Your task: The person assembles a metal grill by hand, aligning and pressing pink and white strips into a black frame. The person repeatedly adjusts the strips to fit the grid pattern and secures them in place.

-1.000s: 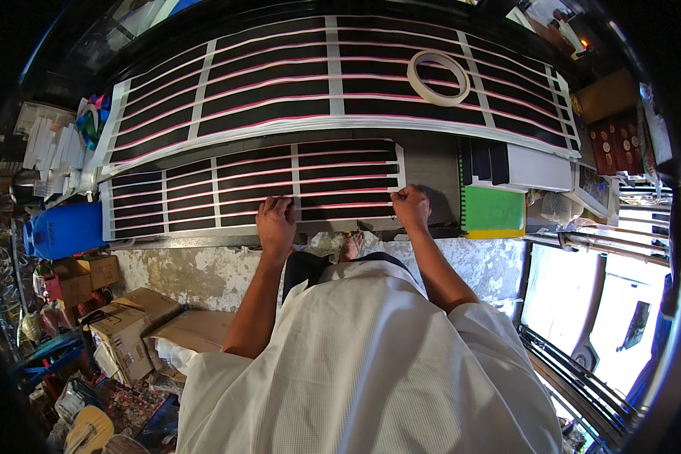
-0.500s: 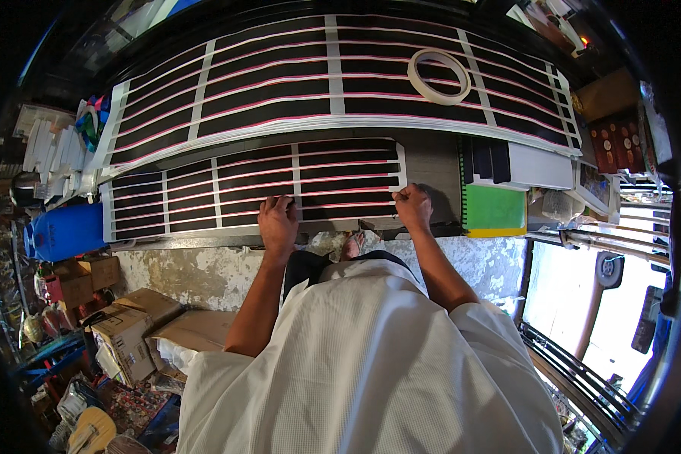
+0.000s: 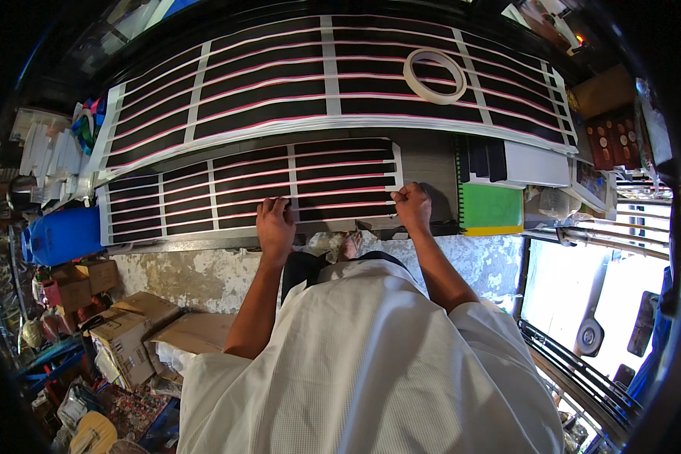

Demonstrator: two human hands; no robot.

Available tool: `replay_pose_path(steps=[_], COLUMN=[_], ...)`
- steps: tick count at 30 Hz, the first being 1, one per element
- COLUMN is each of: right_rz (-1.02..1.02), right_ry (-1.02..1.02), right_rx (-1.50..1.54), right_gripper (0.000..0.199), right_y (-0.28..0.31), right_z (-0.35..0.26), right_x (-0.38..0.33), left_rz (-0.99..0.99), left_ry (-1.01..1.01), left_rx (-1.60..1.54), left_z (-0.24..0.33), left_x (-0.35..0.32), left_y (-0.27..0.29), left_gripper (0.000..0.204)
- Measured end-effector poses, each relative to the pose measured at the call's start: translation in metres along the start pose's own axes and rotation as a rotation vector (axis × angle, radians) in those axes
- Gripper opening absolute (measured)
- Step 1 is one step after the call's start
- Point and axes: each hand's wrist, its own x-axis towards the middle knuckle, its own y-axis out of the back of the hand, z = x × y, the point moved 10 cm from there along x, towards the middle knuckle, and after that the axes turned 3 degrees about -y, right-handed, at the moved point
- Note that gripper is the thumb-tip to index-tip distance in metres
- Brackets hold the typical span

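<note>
Cluttered workshop surroundings frame a long grey workbench (image 3: 431, 163): cardboard boxes (image 3: 121, 333) are piled on the floor to the left, a blue plastic drum (image 3: 60, 234) lies below the bench's left end, and bright daylight shows on the right. Along the bench's far edge lies a large black panel (image 3: 280, 83) crossed by pink stripes and white bands, with a roll of white tape (image 3: 433, 75) resting on its right part. A green notebook (image 3: 490, 208) sits near the right end of the bench, beside a white box (image 3: 533, 163).

Closer in, a smaller striped panel (image 3: 242, 189) lies along the near edge of the bench. The left hand (image 3: 275, 227) presses flat on that panel's near edge, fingers spread and not gripping anything. The right hand (image 3: 412, 208) is at the panel's near right corner, fingers curled tight on the white border strip there. Both hands are well apart, with the panel's near edge running between them.
</note>
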Motion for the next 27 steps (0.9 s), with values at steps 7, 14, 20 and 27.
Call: replay_pose_path(steps=[7, 14, 20, 27], right_rz=[0.073, 0.04, -0.013, -0.006], right_ry=[-0.014, -0.113, -0.156, -0.177], right_rx=[-0.047, -0.138, -0.124, -0.111], right_gripper=[0.03, 0.029, 0.025, 0.03], right_y=[0.014, 0.006, 0.003, 0.003], right_z=[-0.027, -0.043, -0.035, -0.03], right_x=[0.007, 0.014, 0.019, 0.019], left_rz=[-0.026, -0.031, -0.077, -0.232], left_ry=[-0.057, -0.111, -0.074, -0.136], left_rx=[0.023, 0.017, 0.035, 0.096], left_z=[0.009, 0.01, 0.002, 0.012], left_x=[0.002, 0.014, 0.015, 0.008], left_y=[0.004, -0.008, -0.016, -0.021], left_gripper=[0.025, 0.025, 0.026, 0.043])
